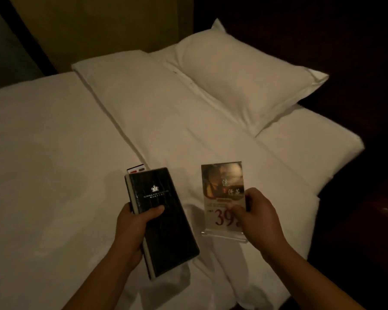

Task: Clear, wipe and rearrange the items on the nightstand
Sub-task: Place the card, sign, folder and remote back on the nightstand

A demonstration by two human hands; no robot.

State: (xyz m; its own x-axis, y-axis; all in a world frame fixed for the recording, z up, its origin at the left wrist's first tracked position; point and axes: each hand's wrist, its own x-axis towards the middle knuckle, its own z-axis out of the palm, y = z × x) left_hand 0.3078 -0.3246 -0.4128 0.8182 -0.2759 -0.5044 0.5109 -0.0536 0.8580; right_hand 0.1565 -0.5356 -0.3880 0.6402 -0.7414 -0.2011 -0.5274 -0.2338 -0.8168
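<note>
My left hand [134, 227] grips a long black folder [164, 222] with a crown logo on its cover, held over the bed. Under the folder's far end a remote control [136, 170] peeks out with coloured buttons; it seems to be held together with the folder. My right hand [259, 218] pinches the right edge of an upright clear acrylic sign stand [222, 195] with a printed card showing a red "39". The stand's base rests on or just above the white duvet.
A white bed [54, 175] fills the view, with a folded duvet and a white pillow [244, 79] at the far right. Dark floor or furniture lies beyond the bed's right edge [367, 198]. The room is dim.
</note>
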